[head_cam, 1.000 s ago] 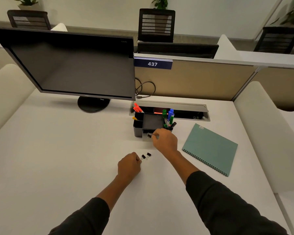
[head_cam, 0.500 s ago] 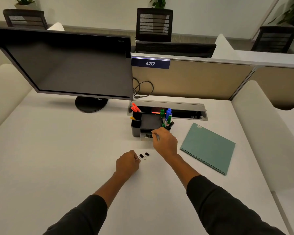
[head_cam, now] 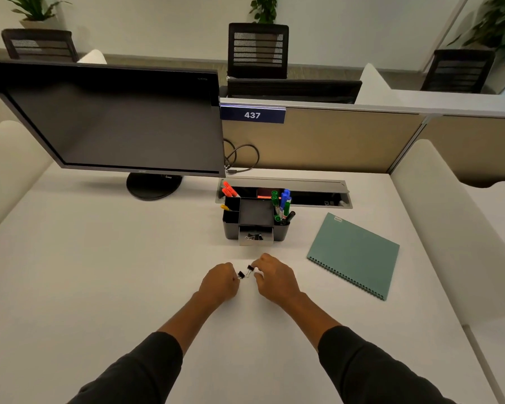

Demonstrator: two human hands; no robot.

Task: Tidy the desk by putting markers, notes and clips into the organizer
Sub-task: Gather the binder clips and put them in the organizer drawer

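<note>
A person's left hand and right hand are meeting low over the white counter, each grip pinching one small black binder clip: the left grip is closing on the clip at its fingertips, the right grip on the clip just beside it. Beyond both grips, the black plastic desk organizer is standing with its small front drawer pulled out, more black clips lying inside. Coloured markers are standing in its cup, beyond the right grip. A teal spiral-bound notebook is lying to the right of that grip.
</note>
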